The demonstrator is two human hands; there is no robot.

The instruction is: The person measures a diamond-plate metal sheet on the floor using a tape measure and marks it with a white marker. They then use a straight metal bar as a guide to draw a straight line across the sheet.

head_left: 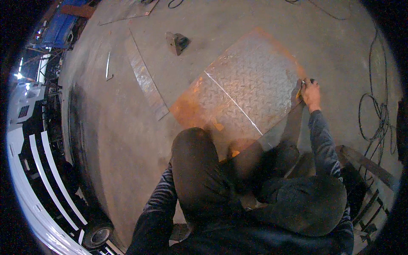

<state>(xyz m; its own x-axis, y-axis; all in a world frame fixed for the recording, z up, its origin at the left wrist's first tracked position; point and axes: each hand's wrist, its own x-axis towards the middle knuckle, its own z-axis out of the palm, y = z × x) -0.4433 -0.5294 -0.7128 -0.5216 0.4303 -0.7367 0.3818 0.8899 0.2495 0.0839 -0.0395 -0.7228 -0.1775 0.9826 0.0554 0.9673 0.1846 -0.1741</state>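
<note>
A rusty steel checker plate (259,80) with a raised tread pattern lies flat on the floor before me, turned at an angle. A straight white line (233,101) crosses it from its far left edge to its near edge. At the plate's right corner, my right hand (312,94) has its fingers closed around something small and dark, with a bit of yellow beside it; I cannot make out what it is. My left sleeve (162,187) ends behind my raised left knee (193,146), which hides my left hand.
Left of the plate lies a long flat metal strip (146,78). A dark angular metal block (177,42) stands beyond it, and a thin bent metal piece (109,67) lies farther left. Black cable (375,114) coils at the right. A white vehicle (25,178) borders the far left.
</note>
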